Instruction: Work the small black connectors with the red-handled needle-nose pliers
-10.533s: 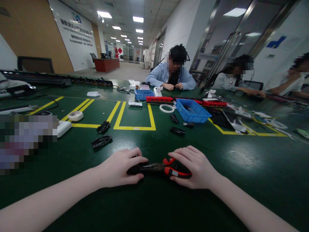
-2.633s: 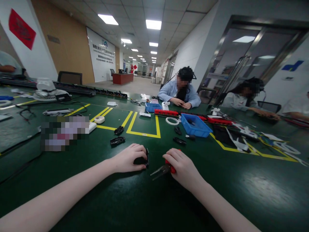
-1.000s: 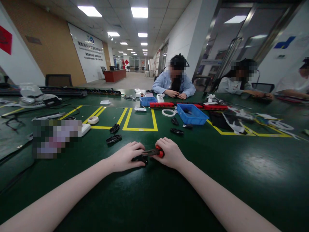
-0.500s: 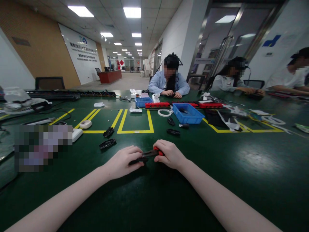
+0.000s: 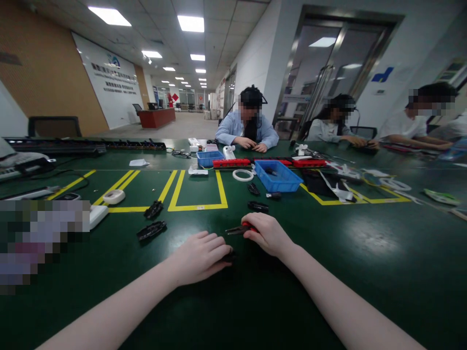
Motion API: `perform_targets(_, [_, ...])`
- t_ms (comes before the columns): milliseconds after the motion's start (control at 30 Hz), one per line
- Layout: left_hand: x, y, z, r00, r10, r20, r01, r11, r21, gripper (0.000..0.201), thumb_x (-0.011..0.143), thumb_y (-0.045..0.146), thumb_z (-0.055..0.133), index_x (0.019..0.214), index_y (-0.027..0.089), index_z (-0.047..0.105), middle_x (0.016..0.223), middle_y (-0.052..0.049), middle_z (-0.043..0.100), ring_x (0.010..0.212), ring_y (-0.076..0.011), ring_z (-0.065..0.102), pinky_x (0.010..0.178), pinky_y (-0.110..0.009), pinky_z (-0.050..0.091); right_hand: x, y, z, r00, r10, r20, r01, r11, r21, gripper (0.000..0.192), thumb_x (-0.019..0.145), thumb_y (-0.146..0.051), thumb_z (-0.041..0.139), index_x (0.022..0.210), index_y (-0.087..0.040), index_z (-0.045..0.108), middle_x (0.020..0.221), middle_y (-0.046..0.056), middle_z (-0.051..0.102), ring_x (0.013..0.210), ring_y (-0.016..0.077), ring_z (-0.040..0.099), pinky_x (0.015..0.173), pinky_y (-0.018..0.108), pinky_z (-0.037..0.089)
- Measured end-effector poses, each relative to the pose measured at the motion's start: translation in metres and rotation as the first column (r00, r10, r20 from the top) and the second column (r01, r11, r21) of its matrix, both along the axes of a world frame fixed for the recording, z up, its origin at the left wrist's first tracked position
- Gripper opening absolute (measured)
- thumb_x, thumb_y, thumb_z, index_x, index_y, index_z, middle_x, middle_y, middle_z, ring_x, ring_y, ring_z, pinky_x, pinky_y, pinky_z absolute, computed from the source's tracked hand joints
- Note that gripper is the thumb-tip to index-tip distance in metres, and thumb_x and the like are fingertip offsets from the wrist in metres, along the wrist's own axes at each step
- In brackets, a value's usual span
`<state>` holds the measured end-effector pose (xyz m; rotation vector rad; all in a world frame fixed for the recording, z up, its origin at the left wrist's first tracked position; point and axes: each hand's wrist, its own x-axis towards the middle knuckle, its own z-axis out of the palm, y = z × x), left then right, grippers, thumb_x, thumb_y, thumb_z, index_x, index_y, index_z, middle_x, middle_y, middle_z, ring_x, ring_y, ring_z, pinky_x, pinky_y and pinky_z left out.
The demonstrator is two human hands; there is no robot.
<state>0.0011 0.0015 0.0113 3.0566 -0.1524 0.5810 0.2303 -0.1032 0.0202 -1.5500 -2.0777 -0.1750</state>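
Your left hand (image 5: 200, 256) covers and grips a small black part (image 5: 229, 255) on the green table (image 5: 365, 272). Just beyond that part, your right hand (image 5: 268, 235) clenches red-handled pliers (image 5: 239, 229), tips pointing left.

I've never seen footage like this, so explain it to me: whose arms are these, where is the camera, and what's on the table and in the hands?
The camera sits on a person's head, looking forward and down, so the two bare arms are that person's own. The right hand grips red-handled pliers, tips pointing left. The left hand covers a small black part on the green table. Further off lie more black parts, a blue bin, a white tape ring and yellow floor-style markings. Other people work across the table.
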Motion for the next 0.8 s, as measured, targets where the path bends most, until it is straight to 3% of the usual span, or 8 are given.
perform_targets(200, [-0.006, 0.004, -0.007, 0.995, 0.016, 0.101, -0.018, 1.000, 0.013, 0.016, 0.102, 0.027, 0.047, 0.111, 0.017, 0.056, 0.099, -0.007, 0.067, 0.081, -0.0207, 0.064, 0.066, -0.032, 0.046, -0.008, 0.002, -0.006, 0.998, 0.048, 0.043, -0.047, 0.999, -0.028, 0.060, 0.097, -0.067, 0.023, 0.091, -0.018, 0.057, 0.081, 0.007, 0.065, 0.072, 0.0193, 0.058, 0.067, 0.032, 0.042])
perform_targets(500, [-0.005, -0.001, -0.004, 0.990, -0.030, 0.135, 0.027, 0.999, 0.023, 0.013, 0.101, 0.025, 0.047, 0.108, 0.017, 0.056, 0.098, -0.006, 0.067, 0.081, -0.0197, 0.062, 0.067, -0.032, 0.044, -0.006, -0.014, 0.018, 0.983, 0.092, 0.156, -0.091, 0.996, -0.015, 0.062, 0.094, -0.071, 0.028, 0.088, -0.017, 0.058, 0.084, 0.010, 0.065, 0.080, 0.0233, 0.058, 0.076, 0.037, 0.043])
perform_targets(800, [-0.004, -0.002, -0.006, 0.998, -0.029, 0.049, 0.034, 0.995, -0.094, 0.017, 0.102, 0.025, 0.046, 0.115, 0.019, 0.056, 0.102, -0.006, 0.067, 0.086, -0.0199, 0.063, 0.072, -0.032, 0.044, 0.007, -0.022, 0.001, 0.996, 0.034, 0.088, -0.036, 0.999, 0.030, 0.051, 0.101, -0.059, 0.027, 0.088, -0.019, 0.055, 0.082, 0.009, 0.064, 0.075, 0.0204, 0.057, 0.071, 0.035, 0.042])
